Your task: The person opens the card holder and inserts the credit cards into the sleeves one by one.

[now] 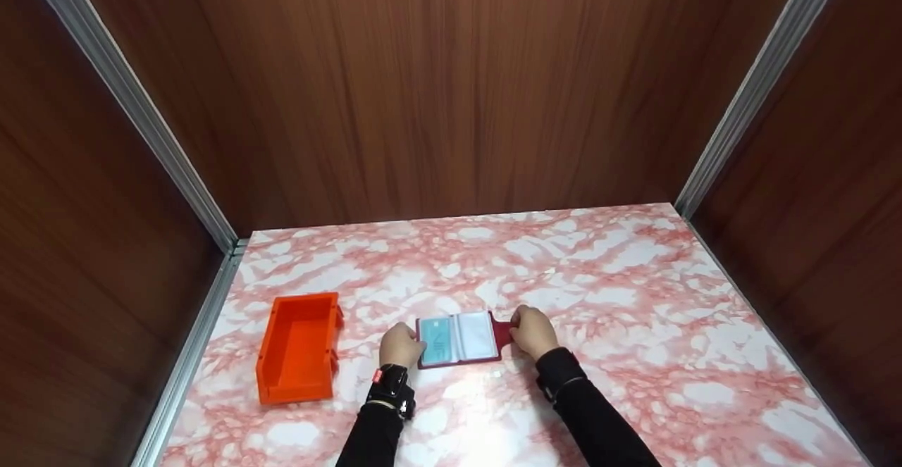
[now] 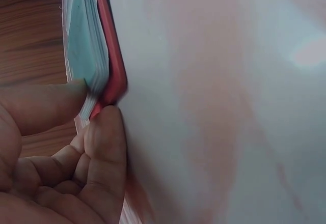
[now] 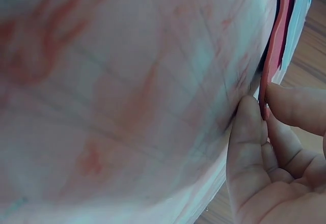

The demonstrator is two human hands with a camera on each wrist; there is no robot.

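Observation:
A red card holder (image 1: 459, 364) lies spread open on the table between the two hands. Its clear sleeves show a light blue card (image 1: 436, 340) on the left side and a whitish sleeve (image 1: 476, 335) on the right. My left hand (image 1: 400, 346) pinches the left edge; in the left wrist view its thumb presses the stacked sleeves (image 2: 94, 35) beside the red cover (image 2: 116, 66). My right hand (image 1: 533, 331) pinches the red closure strap (image 1: 502, 333) at the right side. In the right wrist view, the strap (image 3: 270, 76) sits between thumb and fingers.
An orange open bin (image 1: 298, 349) stands on the left of the pink-and-white marbled table (image 1: 599, 263). Brown wood-grain panels (image 1: 437, 101) rise behind and at both sides, with grey metal posts (image 1: 747, 94) in the corners.

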